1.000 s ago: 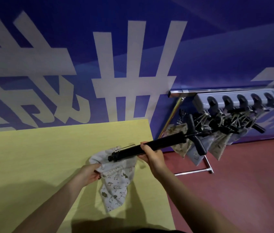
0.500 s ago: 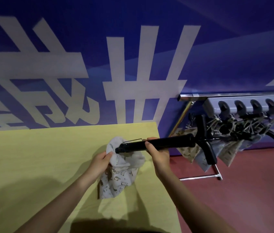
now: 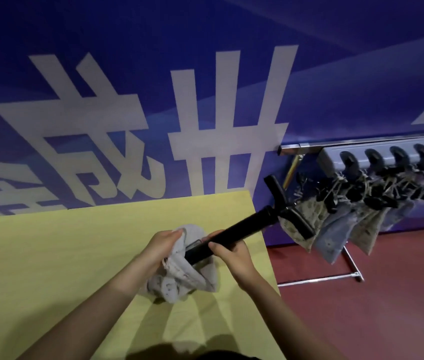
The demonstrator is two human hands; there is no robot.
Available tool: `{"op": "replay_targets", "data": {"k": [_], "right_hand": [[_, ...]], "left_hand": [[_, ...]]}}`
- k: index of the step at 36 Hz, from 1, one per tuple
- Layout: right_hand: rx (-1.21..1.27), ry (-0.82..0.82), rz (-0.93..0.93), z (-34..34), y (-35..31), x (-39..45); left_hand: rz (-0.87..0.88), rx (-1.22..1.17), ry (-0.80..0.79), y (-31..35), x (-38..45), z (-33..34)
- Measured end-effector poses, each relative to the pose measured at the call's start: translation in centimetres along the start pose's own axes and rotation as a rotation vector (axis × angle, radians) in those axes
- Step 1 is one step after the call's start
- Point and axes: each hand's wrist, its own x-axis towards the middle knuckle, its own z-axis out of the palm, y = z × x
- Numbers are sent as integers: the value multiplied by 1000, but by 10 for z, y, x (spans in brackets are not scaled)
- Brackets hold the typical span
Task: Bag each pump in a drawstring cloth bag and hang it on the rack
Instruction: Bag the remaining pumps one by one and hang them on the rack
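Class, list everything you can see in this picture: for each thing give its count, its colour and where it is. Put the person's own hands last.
pump: one, black, held over the table, lower end in the bag's mouth
cloth bag: one, pale grey, printed, on the table's right side
table: one, yellow, lower left
rack: one, metal with a grey hook strip, right, by the wall
hanging bagged pumps: several, pale printed bags, exact count unclear, under the hooks
wall banner: one, blue with white characters, behind
floor: red, lower right
left hand: grips the bag's rim
right hand: grips the pump's barrel
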Motion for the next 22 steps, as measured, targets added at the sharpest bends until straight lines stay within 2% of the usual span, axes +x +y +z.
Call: {"op": "replay_targets", "data": {"k": [2, 6, 11, 16, 19, 22], "right_hand": [[-18, -48, 26, 8, -3, -1], [-90, -121, 44, 25, -4, -7], [-130, -152, 14, 50, -2, -12], [-4, -117, 20, 76, -7, -16], [-7, -90, 0, 90, -13, -17], [-29, -82, -13, 98, -20, -17]], "left_hand": [[27, -20, -5, 4, -6, -1], [68, -227, -110, 15, -22, -6], [81, -392, -206, 14, -28, -32], [36, -421, -157, 9, -27, -56], [18, -361, -120, 12, -32, -58], [93, -342, -88, 16, -34, -57]]}}
